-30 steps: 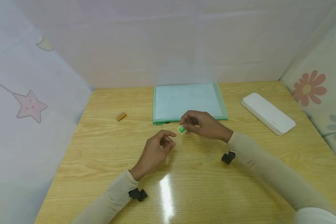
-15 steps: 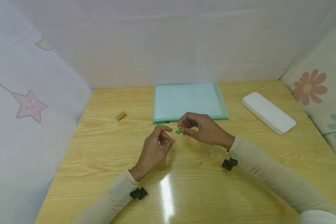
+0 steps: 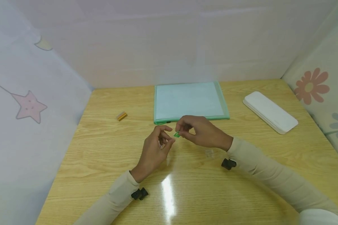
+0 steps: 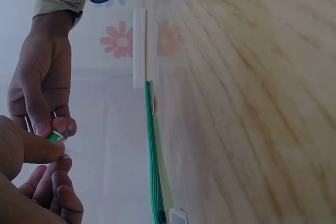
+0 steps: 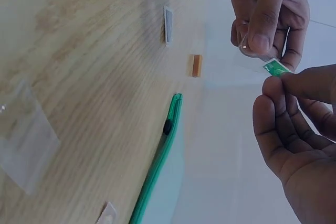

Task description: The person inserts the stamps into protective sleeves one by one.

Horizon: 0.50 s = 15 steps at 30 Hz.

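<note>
My right hand (image 3: 200, 131) pinches a small green card (image 3: 176, 134) with a white edge between thumb and forefinger. In the right wrist view the green card (image 5: 275, 68) tilts toward my left hand (image 5: 273, 22). That left hand pinches a thin piece of clear plastic (image 5: 252, 51), its thumb pressed flat on it, right beside the card's corner. From the head view, my left hand (image 3: 155, 148) faces the right one with the fingertips close together, above the table. Fingers partly hide the card (image 4: 55, 136) in the left wrist view.
Behind the hands lies a zip folder (image 3: 190, 101) with green edging. A long white case (image 3: 270, 112) sits at the right, and a small brown-and-orange block (image 3: 122, 116) at the left. A clear plastic piece (image 3: 209, 153) lies on the wooden table (image 3: 107, 150) below my right wrist.
My right hand has moved slightly left and toward me, bringing the green card close to the left fingertips and turning it more edge-on. The left hand has shifted only slightly.
</note>
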Each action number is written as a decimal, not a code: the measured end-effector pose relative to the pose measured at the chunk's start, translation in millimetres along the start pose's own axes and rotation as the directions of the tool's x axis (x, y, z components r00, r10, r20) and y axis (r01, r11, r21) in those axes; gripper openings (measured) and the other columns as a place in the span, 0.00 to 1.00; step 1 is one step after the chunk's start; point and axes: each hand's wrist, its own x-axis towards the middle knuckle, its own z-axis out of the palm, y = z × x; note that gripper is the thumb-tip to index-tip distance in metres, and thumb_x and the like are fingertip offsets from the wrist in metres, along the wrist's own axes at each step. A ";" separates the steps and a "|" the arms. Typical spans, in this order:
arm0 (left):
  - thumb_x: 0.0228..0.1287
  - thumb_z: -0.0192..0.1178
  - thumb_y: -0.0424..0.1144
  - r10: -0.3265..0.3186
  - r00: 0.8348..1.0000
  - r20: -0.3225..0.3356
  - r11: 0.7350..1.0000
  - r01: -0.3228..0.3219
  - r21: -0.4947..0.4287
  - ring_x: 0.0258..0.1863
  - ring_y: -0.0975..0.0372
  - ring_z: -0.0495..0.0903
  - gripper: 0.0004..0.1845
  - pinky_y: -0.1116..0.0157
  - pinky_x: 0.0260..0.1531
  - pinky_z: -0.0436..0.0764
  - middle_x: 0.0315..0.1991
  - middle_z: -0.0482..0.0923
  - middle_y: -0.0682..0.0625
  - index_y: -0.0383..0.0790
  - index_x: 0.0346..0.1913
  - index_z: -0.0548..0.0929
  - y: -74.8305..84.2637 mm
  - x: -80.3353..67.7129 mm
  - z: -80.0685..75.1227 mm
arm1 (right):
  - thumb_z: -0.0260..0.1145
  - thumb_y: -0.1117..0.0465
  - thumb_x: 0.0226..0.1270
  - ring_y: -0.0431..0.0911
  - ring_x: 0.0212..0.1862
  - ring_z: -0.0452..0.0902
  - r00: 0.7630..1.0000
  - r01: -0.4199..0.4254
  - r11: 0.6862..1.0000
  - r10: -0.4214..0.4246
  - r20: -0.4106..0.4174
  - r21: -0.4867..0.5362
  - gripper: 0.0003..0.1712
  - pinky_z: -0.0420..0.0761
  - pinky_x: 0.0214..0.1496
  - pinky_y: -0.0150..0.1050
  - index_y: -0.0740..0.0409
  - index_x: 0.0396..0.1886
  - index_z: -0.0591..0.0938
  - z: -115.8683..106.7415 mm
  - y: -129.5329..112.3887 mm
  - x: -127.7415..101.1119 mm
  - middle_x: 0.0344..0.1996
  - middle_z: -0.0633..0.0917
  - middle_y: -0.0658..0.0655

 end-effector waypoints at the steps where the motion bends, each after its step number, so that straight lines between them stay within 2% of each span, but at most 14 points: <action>1: 0.61 0.62 0.40 0.003 1.000 -0.003 1.000 -0.003 0.005 0.26 0.67 0.71 0.20 0.69 0.23 0.71 0.32 0.74 0.60 0.49 0.55 0.69 0.5 0.1 -0.2 | 0.61 0.57 0.66 0.32 0.40 0.76 1.000 0.011 1.000 -0.011 0.012 -0.013 0.06 0.76 0.42 0.32 0.45 0.42 0.77 -0.3 -0.5 0.4 0.37 0.79 0.40; 7: 0.61 0.61 0.40 0.006 1.000 0.002 1.000 -0.006 0.016 0.26 0.67 0.71 0.20 0.69 0.24 0.72 0.32 0.74 0.60 0.50 0.55 0.69 4.2 1.3 -1.4 | 0.62 0.58 0.65 0.32 0.39 0.75 0.997 0.044 0.996 -0.040 0.060 -0.076 0.10 0.75 0.42 0.30 0.44 0.45 0.74 -0.3 -6.6 3.9 0.40 0.77 0.41; 13: 0.62 0.61 0.40 0.003 1.000 0.004 0.999 -0.003 -0.032 0.27 0.66 0.72 0.20 0.68 0.23 0.71 0.34 0.74 0.59 0.47 0.55 0.69 4.3 1.5 -2.4 | 0.62 0.58 0.66 0.31 0.38 0.74 0.997 0.053 0.993 -0.058 -0.043 -0.103 0.06 0.76 0.41 0.31 0.45 0.41 0.77 1.8 -3.5 0.9 0.37 0.76 0.39; 15: 0.62 0.61 0.40 0.000 1.000 0.003 0.999 0.000 -0.039 0.27 0.66 0.73 0.20 0.68 0.23 0.71 0.34 0.75 0.59 0.47 0.55 0.69 4.1 1.4 -2.2 | 0.62 0.59 0.66 0.30 0.38 0.73 0.996 0.068 0.991 -0.074 -0.045 -0.113 0.05 0.75 0.40 0.29 0.45 0.40 0.78 3.2 -3.8 0.5 0.36 0.76 0.39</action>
